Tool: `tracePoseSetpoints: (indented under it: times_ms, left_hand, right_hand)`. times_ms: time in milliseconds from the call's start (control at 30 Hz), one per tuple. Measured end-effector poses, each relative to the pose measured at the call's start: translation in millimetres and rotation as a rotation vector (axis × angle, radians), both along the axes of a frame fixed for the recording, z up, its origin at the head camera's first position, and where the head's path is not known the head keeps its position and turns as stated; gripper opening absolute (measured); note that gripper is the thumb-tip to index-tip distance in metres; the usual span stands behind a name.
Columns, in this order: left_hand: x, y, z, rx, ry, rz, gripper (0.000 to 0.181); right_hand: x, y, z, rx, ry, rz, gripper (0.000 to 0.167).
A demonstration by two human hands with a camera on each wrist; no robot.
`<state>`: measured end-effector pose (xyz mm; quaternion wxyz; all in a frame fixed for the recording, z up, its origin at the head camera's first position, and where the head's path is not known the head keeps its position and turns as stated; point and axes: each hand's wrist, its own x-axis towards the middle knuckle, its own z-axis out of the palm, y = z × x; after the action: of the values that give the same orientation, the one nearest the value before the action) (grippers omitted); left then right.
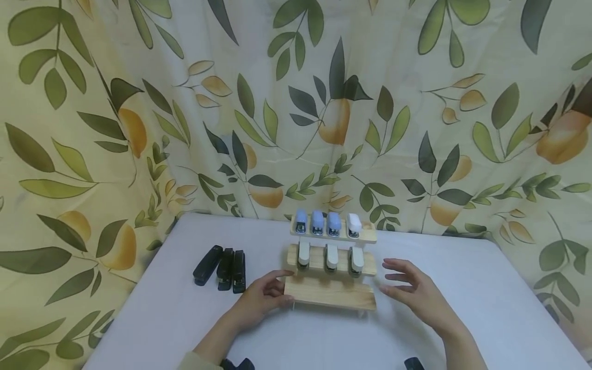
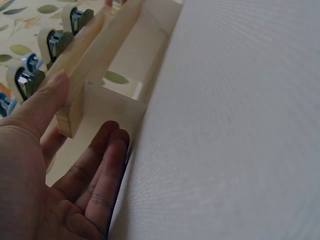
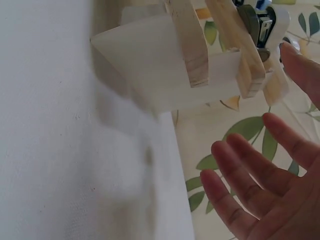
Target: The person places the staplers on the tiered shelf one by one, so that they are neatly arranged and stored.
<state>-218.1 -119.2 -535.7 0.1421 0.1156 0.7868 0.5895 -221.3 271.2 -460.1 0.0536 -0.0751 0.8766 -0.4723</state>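
A three-tier wooden stand (image 1: 330, 295) on pale end supports is on the white table. My left hand (image 1: 263, 298) holds the left end of its lowest board, thumb at the front edge and forefinger toward the back. In the left wrist view that thumb (image 2: 45, 102) presses on the wood, other fingers loosely bent below. My right hand (image 1: 418, 295) is off the stand's right side, fingers spread and touching nothing. Three blue staplers (image 1: 317, 222) and a white stapler (image 1: 353, 225) line the top tier; three whitish staplers (image 1: 331, 257) occupy the middle one.
Three black staplers (image 1: 225, 268) lie side by side on the white tabletop (image 1: 185, 329), left of the stand. Behind the table's far edge hangs a curtain (image 1: 296, 128) printed with leaves and fruit. Dark objects (image 1: 238, 365) poke in at the bottom edge.
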Motion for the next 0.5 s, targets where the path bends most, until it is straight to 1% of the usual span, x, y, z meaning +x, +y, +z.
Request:
tracePoseSetpoints:
  times_ms: [100,233,400,500]
  left_hand:
    - [-1.4,0.2,0.0,0.004,-0.005,0.004,0.058]
    - [-1.8,0.1,-0.2,0.014,-0.009,0.006,0.059]
    - [-1.1,-1.0,-0.1,0.002,0.004,0.009,0.058]
    - [-0.8,-1.0,-0.2,0.002,0.008,0.006,0.057]
  right_hand:
    - [2.1,-0.3,1.1,0.012,-0.005,0.001,0.067]
    - [5.3,-0.4,-0.5,-0.005,-0.024,0.01,0.068]
    - [7.6,-1.2,-7.9,-0.021,-0.086,0.035,0.072]
    - [8.6,-2.2,-12.6,-0.026,-0.108,0.052,0.075]
